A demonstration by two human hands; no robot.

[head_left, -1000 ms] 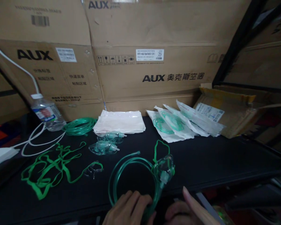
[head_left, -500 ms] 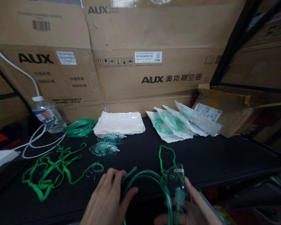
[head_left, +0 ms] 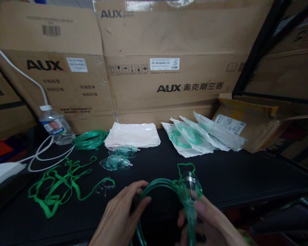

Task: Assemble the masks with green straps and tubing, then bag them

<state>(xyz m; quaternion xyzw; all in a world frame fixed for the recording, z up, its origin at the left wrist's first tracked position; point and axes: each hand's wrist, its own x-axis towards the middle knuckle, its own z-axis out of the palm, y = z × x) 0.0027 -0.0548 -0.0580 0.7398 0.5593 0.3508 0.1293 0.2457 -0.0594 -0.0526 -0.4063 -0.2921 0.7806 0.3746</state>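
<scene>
The left hand (head_left: pixel 118 218) has closed round the green tubing coil (head_left: pixel 156 184), and the right hand (head_left: pixel 210 223) now pinches the oxygen mask (head_left: pixel 191 186) by its stem, raised just above its thumb, off the black surface (head_left: pixel 241 177)

We note translucent green on the tubing (head_left: pixel 159 181) and a clear, green-tinted shell on the mask (head_left: pixel 192 184); the table (head_left: pixel 246 177) is matt black. We record bright green straps (head_left: pixel 47 211), white pouches (head_left: pixel 132 135), a white cable (head_left: pixel 51 158), a clear bottle (head_left: pixel 56 126) with a blue-and-white label, and brown cardboard boxes (head_left: pixel 169 34) printed with black lettering and white labels.
</scene>
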